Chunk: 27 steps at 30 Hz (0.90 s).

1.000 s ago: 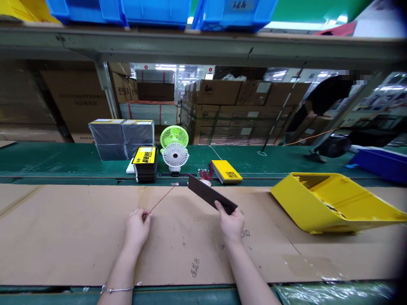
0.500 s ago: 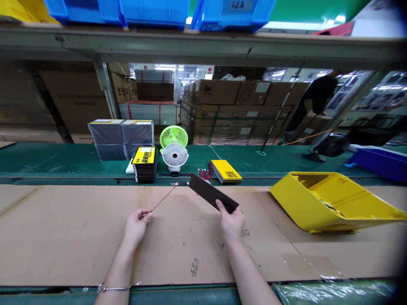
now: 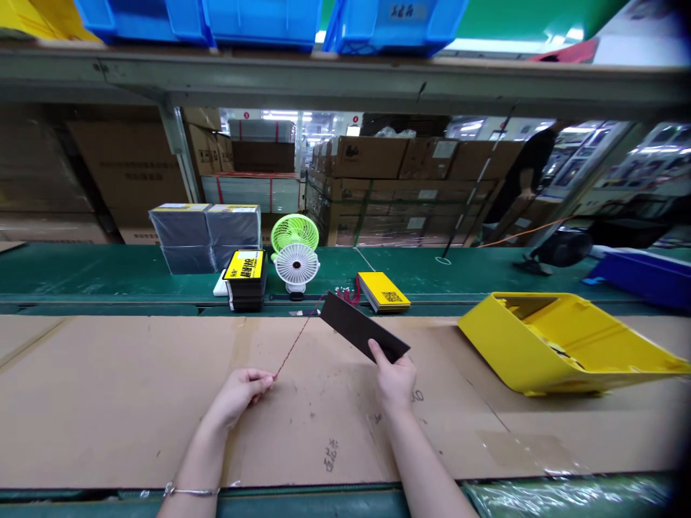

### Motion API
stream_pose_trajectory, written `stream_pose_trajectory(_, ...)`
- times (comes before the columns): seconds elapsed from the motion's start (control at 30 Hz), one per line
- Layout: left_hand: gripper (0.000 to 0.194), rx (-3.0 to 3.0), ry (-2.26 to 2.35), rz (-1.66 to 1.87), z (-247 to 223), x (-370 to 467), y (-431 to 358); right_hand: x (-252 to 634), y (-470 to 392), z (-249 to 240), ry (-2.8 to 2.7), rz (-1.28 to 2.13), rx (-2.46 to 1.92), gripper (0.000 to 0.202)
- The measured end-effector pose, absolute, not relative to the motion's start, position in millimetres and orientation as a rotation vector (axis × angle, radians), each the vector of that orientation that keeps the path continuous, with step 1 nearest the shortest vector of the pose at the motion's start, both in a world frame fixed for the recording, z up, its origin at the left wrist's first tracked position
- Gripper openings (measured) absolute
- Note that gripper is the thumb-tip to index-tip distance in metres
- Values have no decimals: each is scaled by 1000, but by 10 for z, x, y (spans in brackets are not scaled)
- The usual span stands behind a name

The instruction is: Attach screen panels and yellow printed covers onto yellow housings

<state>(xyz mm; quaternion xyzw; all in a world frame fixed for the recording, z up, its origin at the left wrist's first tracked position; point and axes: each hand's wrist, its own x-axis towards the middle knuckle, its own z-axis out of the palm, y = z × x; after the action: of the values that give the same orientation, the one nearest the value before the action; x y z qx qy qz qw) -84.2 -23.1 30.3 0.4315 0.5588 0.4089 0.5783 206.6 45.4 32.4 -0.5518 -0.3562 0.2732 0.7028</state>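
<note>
My left hand (image 3: 245,392) pinches the lower end of a thin, twisted red-and-dark cord (image 3: 294,341). The cord slants up to the far left corner of a flat black card or panel (image 3: 360,328). Around the panel's near right end my right hand (image 3: 396,378) is closed, its thumb lying on top. The panel is held tilted above the cardboard sheet (image 3: 134,403). Whether the cord is fixed to it I cannot tell. Beyond the panel lie a bundle of red cords (image 3: 353,293) and a stack of yellow cards with a printed code (image 3: 384,289).
A yellow bin (image 3: 518,352) lies to the right on the cardboard. Behind are a white fan (image 3: 297,266), a green fan (image 3: 291,229), a stack of black-and-yellow cards (image 3: 247,284) and grey wrapped boxes (image 3: 232,229). Blue bins (image 3: 262,21) sit overhead. A person (image 3: 526,173) stands far right.
My left hand has moved right and slightly toward me, still pinching the cord, which now hangs steeper. My right hand and the panel have barely shifted. The person behind has leaned left.
</note>
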Motion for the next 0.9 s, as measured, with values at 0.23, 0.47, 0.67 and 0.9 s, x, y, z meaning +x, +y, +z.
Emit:
stream_pose_trajectory(0.23, 35, 1042, 1366, 959, 304, -792, -230, 2071, 458, 313, -803, 606, -1216, 46)
stream_pose_trajectory(0.47, 32, 1017, 1345, 949, 321, -799, -241, 2052, 456, 320, -803, 613, -1200, 48)
stream_pose_trajectory(0.67, 37, 976, 1328, 922, 301, -817, -239, 2040, 435, 355, -782, 600, -1231, 47)
stream_pose_trajectory(0.9, 33, 941, 1256, 979, 241, -865, -231, 2042, 443, 346, -785, 603, -1217, 48)
